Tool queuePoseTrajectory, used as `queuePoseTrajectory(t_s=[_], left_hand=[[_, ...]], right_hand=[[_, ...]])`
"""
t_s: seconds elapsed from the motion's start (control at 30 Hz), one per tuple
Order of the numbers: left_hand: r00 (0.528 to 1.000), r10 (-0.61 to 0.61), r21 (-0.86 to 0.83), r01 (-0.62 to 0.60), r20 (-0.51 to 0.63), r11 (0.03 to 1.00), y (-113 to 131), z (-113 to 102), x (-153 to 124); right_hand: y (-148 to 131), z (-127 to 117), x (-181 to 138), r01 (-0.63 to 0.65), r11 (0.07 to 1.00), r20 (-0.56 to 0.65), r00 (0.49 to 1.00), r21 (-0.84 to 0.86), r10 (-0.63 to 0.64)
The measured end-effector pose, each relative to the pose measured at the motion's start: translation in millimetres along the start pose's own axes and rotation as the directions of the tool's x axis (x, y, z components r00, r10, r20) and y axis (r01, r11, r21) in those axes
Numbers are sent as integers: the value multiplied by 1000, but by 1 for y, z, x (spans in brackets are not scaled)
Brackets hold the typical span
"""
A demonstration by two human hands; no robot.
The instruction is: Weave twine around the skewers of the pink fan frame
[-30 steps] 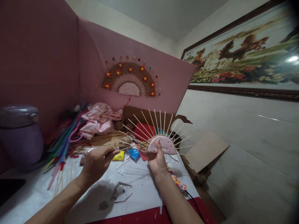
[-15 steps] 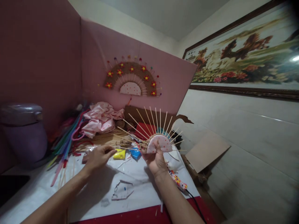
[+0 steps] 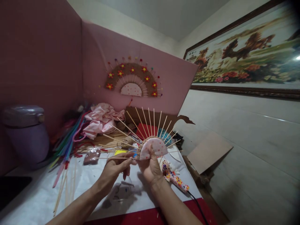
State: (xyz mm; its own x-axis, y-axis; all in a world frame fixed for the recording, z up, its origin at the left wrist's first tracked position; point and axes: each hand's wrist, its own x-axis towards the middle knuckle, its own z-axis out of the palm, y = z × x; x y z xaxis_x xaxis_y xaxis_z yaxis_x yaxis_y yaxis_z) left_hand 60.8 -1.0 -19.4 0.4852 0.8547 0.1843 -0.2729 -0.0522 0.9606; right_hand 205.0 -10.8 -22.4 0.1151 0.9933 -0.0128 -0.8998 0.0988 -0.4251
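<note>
My right hand (image 3: 153, 172) grips a half-round fan base (image 3: 158, 147) covered in white cloth with red dots, its thumb across the front. Thin wooden sticks (image 3: 143, 120) fan out from its curved edge, which has brown twine wound along it. At the lower left corner of the base, the fingers of my left hand (image 3: 117, 165) are pinched together beside the lowest stick (image 3: 100, 158). What they pinch is too fine to make out.
A flowered glue gun (image 3: 175, 181) with a black cord lies right of my hands. Behind are pink dotted cloth (image 3: 100, 117), loose sticks (image 3: 103, 139), a yellow packet (image 3: 120, 152) and coloured pipe cleaners (image 3: 67, 143). A finished fan (image 3: 132, 70) hangs on the pink board.
My left hand has moved right and down, from the stick tips to the corner of the fan base. My right hand and the fan base have shifted slightly left and down.
</note>
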Motion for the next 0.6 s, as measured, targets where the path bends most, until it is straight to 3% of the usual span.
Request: queuePoseTrajectory(t_s=[0.23, 0.6], left_hand=[[992, 70, 168, -51, -107, 984, -16, 7, -7], [993, -95, 161, 106, -76, 981, -30, 14, -12]], right_hand=[[-3, 1, -1, 2, 1000, -39, 999, 28, -1], [7, 4, -5, -27, 1000, -52, 998, 12, 27]])
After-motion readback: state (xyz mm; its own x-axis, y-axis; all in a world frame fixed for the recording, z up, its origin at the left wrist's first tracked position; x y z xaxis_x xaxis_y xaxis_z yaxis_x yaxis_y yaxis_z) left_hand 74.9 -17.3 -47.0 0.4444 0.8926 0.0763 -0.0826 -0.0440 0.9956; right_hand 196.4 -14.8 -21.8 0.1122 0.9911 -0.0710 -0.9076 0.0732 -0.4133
